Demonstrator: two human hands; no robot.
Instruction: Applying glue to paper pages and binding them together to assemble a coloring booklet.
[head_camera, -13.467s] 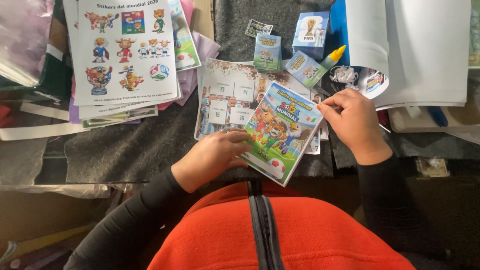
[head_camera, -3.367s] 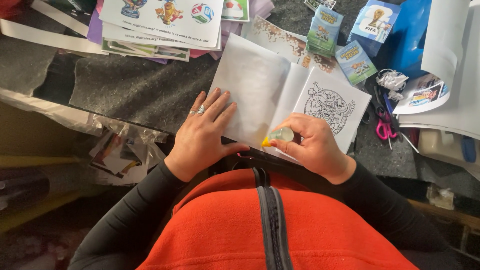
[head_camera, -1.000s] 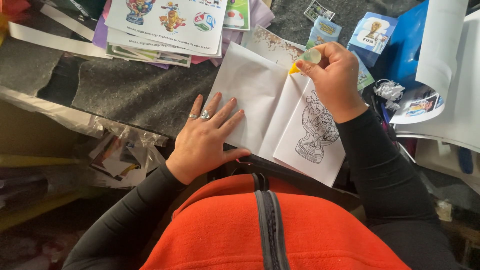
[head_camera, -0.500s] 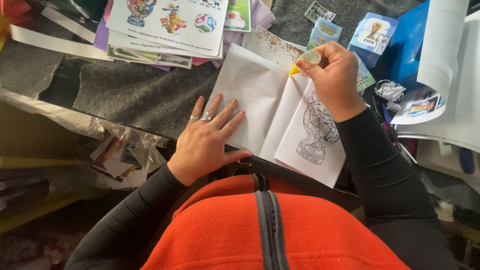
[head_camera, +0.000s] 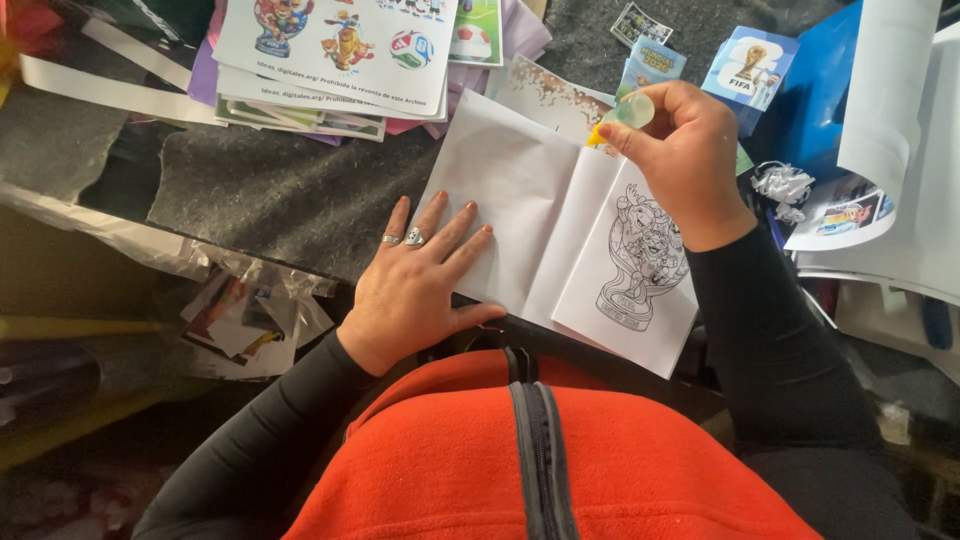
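A white booklet (head_camera: 560, 230) lies open on the grey desk, its left page blank, its right page bearing a line drawing of a trophy-like figure (head_camera: 645, 260). My left hand (head_camera: 420, 280), with rings on two fingers, lies flat with spread fingers on the blank left page. My right hand (head_camera: 680, 150) holds a small clear glue bottle (head_camera: 628, 112) with a yellow tip. The tip touches the top of the booklet's centre fold.
Printed colour sheets (head_camera: 340, 50) are stacked at the top left. Small blue card packets (head_camera: 750, 65) and a blue folder (head_camera: 820, 90) lie at the top right, beside white sheets (head_camera: 900, 150) and crumpled paper (head_camera: 780, 185). Plastic wrap and paper scraps (head_camera: 250, 310) hang off the desk's left edge.
Seconds ago my right hand held the glue at the bottom of the fold; it has moved up to the top. Over the last second neither hand has visibly moved.
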